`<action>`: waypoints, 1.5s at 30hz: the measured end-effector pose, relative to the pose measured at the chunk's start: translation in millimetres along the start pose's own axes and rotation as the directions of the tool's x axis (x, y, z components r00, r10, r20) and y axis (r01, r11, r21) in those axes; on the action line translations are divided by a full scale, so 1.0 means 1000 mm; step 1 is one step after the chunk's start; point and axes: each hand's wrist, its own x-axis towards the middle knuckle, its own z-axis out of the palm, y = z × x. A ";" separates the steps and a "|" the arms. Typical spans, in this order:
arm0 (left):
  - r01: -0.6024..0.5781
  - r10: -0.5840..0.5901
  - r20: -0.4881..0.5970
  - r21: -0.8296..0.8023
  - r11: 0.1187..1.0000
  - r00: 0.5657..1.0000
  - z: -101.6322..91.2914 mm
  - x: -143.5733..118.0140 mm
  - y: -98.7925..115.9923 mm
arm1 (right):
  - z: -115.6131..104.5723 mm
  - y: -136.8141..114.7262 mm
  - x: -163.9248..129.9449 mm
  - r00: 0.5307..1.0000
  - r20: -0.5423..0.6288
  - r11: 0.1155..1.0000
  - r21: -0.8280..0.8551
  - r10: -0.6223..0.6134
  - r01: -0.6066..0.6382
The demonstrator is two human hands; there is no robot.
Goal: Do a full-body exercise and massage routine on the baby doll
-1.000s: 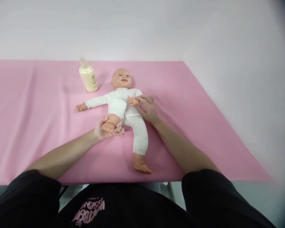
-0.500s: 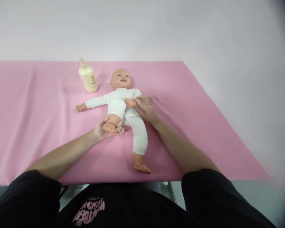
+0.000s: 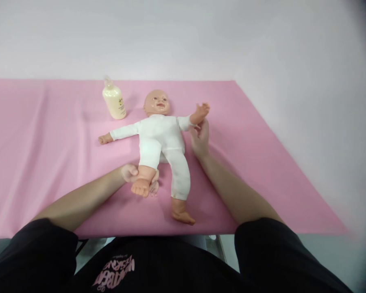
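A baby doll [image 3: 161, 132] with a white cloth body lies face up, its head away from me. My left hand [image 3: 131, 172] is closed round the ankle of the doll's leg on the left, with the bare foot [image 3: 140, 187] lifted toward me. On the other side my right hand [image 3: 200, 140] grips the doll's forearm [image 3: 198, 116] from below, and that arm points out to the right. My right fingers are partly hidden behind the doll's arm. The doll's other arm [image 3: 125, 131] lies stretched out to the left, and its other leg [image 3: 181, 179] lies straight toward me.
Pink cloth [image 3: 247, 175] with a few creases covers the table. A pump bottle [image 3: 115, 102] of pale yellow liquid stands left of the doll's head. Behind the table is a white surface [image 3: 183, 40]. The table's front edge runs close to my body.
My right hand has swung the doll's arm from across its belly out to the right. My left hand has drawn the doll's bent leg down toward me, straightening it.
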 end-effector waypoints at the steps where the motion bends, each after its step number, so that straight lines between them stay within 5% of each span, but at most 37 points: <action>1: 0.067 -0.069 0.052 0.025 0.997 0.996 -0.001 -0.001 0.000 | -0.001 0.004 0.002 0.997 -0.049 0.997 0.050 0.060 -0.058; 5: 0.256 -0.284 0.125 0.204 0.945 0.951 -0.003 -0.003 0.008 | -0.008 0.017 0.009 0.939 -0.155 0.936 0.229 0.307 -0.268; 9: 0.195 -0.236 0.054 0.402 0.894 0.970 0.005 0.002 0.019 | -0.010 0.028 0.011 0.826 -0.161 0.805 0.385 0.540 -0.451; 16: 0.291 -0.320 0.001 0.410 0.865 0.948 0.024 0.010 0.028 | -0.008 0.047 0.011 0.796 -0.169 0.779 0.400 0.581 -0.483; 21: 0.288 -0.317 0.051 0.304 0.908 0.947 0.011 0.003 0.021 | -0.008 0.037 0.010 0.864 -0.161 0.853 0.322 0.477 -0.411; 24: 0.201 -0.205 0.026 0.107 0.974 0.978 -0.004 -0.005 0.006 | -0.006 0.020 0.009 0.938 -0.135 0.929 0.239 0.318 -0.281; 26: 0.050 -0.049 -0.156 0.000 0.999 0.987 -0.009 -0.008 0.001 | -0.004 0.009 0.007 0.976 -0.097 0.974 0.137 0.193 -0.179; 29: -0.158 0.092 -0.481 -0.099 0.982 0.872 -0.004 -0.007 0.006 | 0.000 -0.004 0.000 0.999 0.001 0.999 0.004 0.034 -0.034; 32: -0.306 0.105 -0.653 -0.202 0.930 0.750 0.009 -0.001 0.021 | 0.003 -0.014 -0.007 0.982 0.142 0.986 -0.095 -0.125 0.140; 35: -0.379 0.111 -0.706 -0.235 0.895 0.700 0.018 0.005 0.029 | 0.003 -0.024 -0.011 0.930 0.289 0.937 -0.197 -0.227 0.290; 45: -0.353 0.169 -0.660 -0.156 0.923 0.732 0.014 0.008 0.024 | 0.002 -0.031 -0.008 0.814 0.501 0.838 -0.274 -0.294 0.472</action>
